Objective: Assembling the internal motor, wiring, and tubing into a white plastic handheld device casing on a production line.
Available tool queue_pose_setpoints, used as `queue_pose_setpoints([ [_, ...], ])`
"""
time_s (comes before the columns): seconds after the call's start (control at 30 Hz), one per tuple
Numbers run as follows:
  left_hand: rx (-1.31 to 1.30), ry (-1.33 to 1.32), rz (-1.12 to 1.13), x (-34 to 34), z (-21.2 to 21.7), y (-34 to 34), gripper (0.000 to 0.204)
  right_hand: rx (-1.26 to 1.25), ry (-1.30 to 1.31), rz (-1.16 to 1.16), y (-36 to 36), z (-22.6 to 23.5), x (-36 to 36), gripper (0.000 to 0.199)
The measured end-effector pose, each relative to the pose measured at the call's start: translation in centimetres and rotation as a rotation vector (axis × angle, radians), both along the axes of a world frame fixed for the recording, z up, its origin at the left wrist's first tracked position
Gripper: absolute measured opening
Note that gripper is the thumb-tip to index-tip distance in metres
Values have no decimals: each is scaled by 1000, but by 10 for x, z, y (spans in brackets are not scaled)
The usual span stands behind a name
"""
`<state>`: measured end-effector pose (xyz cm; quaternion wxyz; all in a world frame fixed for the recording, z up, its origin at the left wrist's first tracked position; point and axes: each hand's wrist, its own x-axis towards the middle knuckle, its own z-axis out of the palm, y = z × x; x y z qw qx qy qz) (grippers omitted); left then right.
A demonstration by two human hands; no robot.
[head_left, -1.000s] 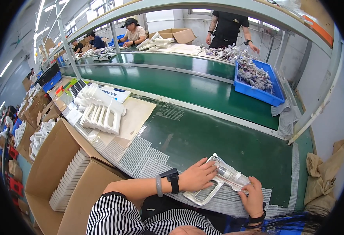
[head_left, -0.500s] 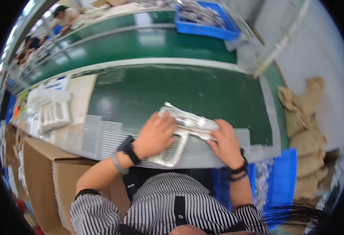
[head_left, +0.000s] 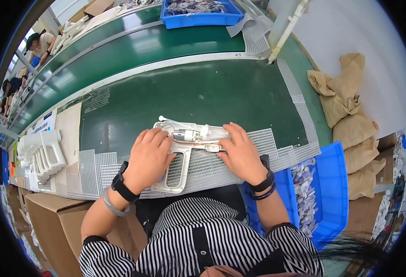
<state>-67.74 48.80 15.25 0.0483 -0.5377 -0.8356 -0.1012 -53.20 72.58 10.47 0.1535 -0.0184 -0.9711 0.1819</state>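
Note:
On the mesh strip at the near edge of the bench lies a white gun-shaped plastic housing half (head_left: pixel 181 173), its inside facing up and its loop handle toward me. A small motor (head_left: pixel 184 135), a clear plastic part (head_left: pixel 216 133) and a red wire sit in it. A thin white rod (head_left: pixel 176 122) slants along its upper edge. My left hand (head_left: pixel 151 154) is closed over the housing's left end, fingertips beside the motor. My right hand (head_left: pixel 242 152) grips the right end, with fingers at the top edge and thumb below; it partly hides that end.
Several white housings (head_left: pixel 48 157) stand stacked on a board at the left. Below is an open cardboard box (head_left: pixel 50 203). Blue bins (head_left: pixel 325 189) with bagged parts are at my right; another blue tray (head_left: pixel 203 18) sits across the bench. Brown sacks (head_left: pixel 351 129) line the wall. People work far left.
The whole view has shifted, with the far tray and sacks now farther left and higher. Both hands stay on the housing, and its inner parts show more sharply.

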Motion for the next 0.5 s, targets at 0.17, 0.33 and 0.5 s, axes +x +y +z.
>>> queue_pose_setpoints([
  [0.17, 13, -172, -148, -18, 12, 49, 37, -7, 1, 2, 3, -1, -2, 27],
  [0.33, 25, -251, -377, -50, -9, 85, 37, 4, 10, 2, 2, -4, -3, 27],
  [0.5, -69, -230, -467, -56, 4, 98, 29, 9, 16, -10, 2, -7, -1, 26],
])
